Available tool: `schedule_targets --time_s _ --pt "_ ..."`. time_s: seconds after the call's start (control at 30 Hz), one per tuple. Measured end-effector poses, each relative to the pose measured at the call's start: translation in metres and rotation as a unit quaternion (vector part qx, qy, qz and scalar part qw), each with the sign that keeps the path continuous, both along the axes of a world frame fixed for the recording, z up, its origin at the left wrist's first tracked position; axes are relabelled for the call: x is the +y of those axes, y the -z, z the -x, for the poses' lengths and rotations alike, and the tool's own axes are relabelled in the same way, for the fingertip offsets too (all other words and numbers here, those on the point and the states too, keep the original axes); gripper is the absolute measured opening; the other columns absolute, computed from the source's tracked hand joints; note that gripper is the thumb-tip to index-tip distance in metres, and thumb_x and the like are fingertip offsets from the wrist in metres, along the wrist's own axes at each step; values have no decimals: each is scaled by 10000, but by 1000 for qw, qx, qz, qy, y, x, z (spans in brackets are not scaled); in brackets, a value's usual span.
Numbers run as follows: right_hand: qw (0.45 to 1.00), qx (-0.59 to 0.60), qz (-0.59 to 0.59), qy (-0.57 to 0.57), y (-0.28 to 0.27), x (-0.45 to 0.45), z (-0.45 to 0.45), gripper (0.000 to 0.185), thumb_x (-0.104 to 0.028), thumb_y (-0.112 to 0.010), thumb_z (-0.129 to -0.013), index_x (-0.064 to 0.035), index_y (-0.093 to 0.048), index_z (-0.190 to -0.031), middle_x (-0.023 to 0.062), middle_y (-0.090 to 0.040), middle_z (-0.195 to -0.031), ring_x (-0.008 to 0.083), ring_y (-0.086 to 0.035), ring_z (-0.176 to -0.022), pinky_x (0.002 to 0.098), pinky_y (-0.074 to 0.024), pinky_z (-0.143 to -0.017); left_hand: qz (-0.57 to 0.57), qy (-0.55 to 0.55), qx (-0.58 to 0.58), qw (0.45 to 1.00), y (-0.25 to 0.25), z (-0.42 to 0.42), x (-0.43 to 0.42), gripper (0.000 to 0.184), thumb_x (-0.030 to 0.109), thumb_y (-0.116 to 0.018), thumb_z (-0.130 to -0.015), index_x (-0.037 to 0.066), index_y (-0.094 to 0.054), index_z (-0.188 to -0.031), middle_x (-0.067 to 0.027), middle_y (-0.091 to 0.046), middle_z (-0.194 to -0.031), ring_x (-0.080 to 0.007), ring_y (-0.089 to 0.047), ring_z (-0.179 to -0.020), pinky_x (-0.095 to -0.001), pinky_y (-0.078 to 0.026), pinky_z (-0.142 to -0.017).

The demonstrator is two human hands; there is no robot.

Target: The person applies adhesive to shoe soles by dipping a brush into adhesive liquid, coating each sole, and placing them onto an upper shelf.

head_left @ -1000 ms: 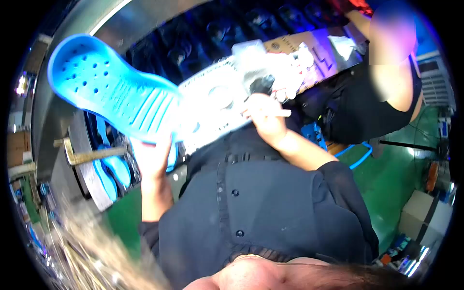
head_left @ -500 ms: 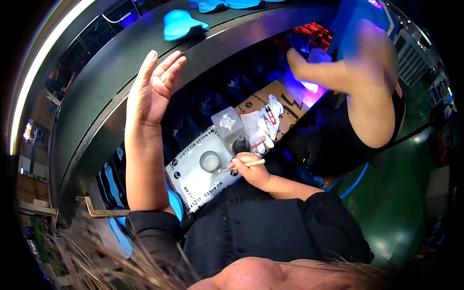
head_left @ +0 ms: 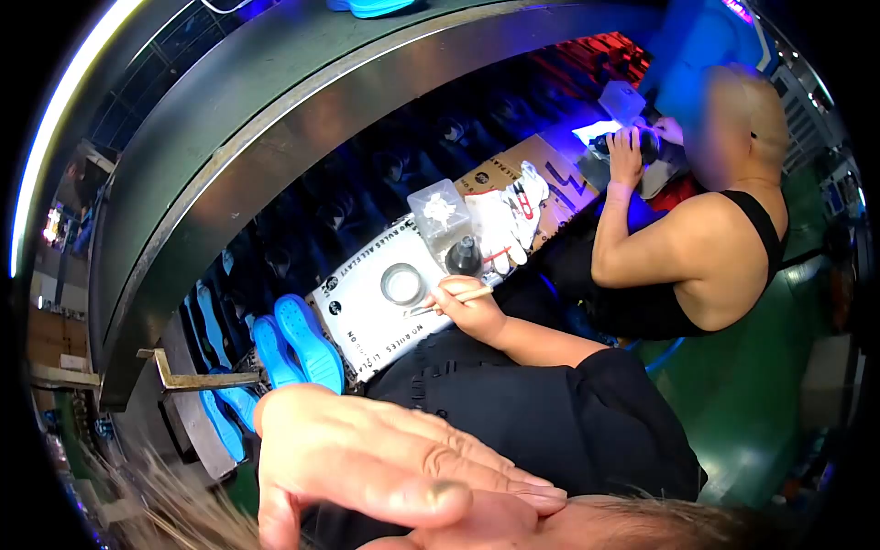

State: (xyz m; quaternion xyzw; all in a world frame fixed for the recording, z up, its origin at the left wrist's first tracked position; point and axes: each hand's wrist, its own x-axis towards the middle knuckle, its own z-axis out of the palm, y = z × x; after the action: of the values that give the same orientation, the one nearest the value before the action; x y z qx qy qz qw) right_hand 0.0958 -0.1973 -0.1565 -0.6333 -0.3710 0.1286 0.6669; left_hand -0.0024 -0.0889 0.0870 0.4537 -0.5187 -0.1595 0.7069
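My right hand (head_left: pixel 472 316) is closed around the thin pale handle of a brush (head_left: pixel 474 294). Its tip points down at the printed white sheet (head_left: pixel 357 330), just beside a glass cup (head_left: pixel 401 285) with whitish contents. Close to the camera, my left hand (head_left: pixel 376 449) is raised against my face, fingers stretched out and nothing in it. Behind the cup are a clear plastic box (head_left: pixel 440 213) and a small dark bottle (head_left: pixel 464 258). White gloves (head_left: pixel 497 225) with red markings lie by them.
A dark curved conveyor (head_left: pixel 165 202) runs along the left and top, with a blue sole (head_left: pixel 380 7) on it. Blue soles (head_left: pixel 307 344) stand left of the sheet. A metal bracket (head_left: pixel 197 379) juts out there. A co-worker (head_left: pixel 678 247) sits at right, handling a dark object.
My left hand has come down from beside the conveyor to my face. Blue soles on the conveyor have moved out toward the top. The co-worker's arms have shifted. My right hand keeps the brush.
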Motion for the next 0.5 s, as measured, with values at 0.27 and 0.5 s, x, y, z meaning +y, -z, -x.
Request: schedule_targets --time_s 0.27,0.5 --pt "999 52 12 -5 -2 -2 5 250 -119 -474 -888 34 -626 -760 89 -572 -672 124 -540 -591 241 -432 -564 -19 -25 11 999 21 19 17 745 589 -361 -853 284 36 -1405 -397 -507 -1017 -509 -494 -1026 -540 -311 -951" --pt "999 26 36 -2 -4 9 5 256 -136 -483 -883 27 -627 -748 85 -578 -668 129 -547 -593 251 -436 -568 89 -26 1 996 69 48 39 736 566 -377 -860 249 4 -1403 -362 -546 -972 -469 -543 -973 -532 -327 -942"
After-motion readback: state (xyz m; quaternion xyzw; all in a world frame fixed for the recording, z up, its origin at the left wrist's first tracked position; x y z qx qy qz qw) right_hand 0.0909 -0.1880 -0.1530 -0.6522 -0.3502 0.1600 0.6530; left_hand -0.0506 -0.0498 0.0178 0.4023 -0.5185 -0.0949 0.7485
